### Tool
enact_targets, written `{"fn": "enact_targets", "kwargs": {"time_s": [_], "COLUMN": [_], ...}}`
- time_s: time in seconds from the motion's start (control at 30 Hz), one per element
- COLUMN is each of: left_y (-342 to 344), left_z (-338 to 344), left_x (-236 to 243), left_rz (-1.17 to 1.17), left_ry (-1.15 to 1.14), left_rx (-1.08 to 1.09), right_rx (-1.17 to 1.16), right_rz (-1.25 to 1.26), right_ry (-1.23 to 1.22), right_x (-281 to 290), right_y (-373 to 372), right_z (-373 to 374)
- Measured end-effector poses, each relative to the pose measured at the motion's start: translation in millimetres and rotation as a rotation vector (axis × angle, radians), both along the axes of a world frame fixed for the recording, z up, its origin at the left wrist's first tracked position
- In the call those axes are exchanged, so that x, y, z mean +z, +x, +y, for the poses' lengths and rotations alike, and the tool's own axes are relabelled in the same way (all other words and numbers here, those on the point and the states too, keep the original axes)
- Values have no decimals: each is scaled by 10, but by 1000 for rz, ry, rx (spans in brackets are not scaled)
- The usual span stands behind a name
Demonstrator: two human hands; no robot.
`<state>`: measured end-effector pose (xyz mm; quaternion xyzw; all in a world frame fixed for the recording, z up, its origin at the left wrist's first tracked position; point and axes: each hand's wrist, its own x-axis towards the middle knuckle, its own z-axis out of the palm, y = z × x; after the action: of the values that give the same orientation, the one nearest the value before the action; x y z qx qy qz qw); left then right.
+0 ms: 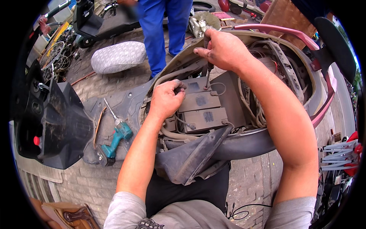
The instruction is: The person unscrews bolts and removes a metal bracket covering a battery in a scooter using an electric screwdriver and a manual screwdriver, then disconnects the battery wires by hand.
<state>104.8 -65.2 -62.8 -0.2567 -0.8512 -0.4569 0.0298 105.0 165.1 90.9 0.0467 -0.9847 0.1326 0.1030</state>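
Observation:
In the open body of a scooter sit dusty batteries (199, 102) with wires on their terminals (192, 125). My right hand (223, 49) grips an upright screwdriver (208, 76), whose tip is at a terminal on the farthest battery. My left hand (166, 97) is beside the batteries' left end, its fingers curled; whether they hold anything is hidden. A teal cordless drill (121, 135) lies on the scooter's footboard (95, 114), left of my left forearm.
A person in blue trousers (152, 26) stands across the scooter beside a loose patterned seat (116, 57). The black front fairing (61, 122) bounds the left, the pink grab rail (289, 34) the right. A loose dark panel (187, 160) hangs nearest me. Another scooter (99, 23) stands behind.

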Motion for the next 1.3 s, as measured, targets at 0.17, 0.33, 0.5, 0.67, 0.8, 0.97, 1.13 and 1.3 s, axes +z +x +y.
{"fn": "enact_targets", "kwargs": {"time_s": [0.17,0.33,0.5,0.67,0.8,0.97,1.13,1.3], "left_y": [-42,-80,-42,-31,3,-14,-20,-28], "left_z": [-21,4,43,-32,18,42,51,161], "left_x": [-63,-104,-58,-83,-26,-37,11,39], "left_rz": [15,27,16,10,47,-1,53,111], "left_ry": [22,50,67,98,88,113,-55,-195], "left_rx": [-3,-33,-27,-31,-46,-20,4,7], "right_rx": [37,-21,-45,4,193,247,-180,98], "right_rz": [-212,-232,-145,-158,-376,-303,-48,-82], "right_ry": [-958,-1165,-1270,-1199,-1183,-1029,101,320], "right_x": [-201,-262,-372,-327,-337,-331,116,104], "right_y": [-95,-119,-147,-55,-137,-152,-2,157], "right_z": [49,44,3,-117,87,-96,26,142]}}
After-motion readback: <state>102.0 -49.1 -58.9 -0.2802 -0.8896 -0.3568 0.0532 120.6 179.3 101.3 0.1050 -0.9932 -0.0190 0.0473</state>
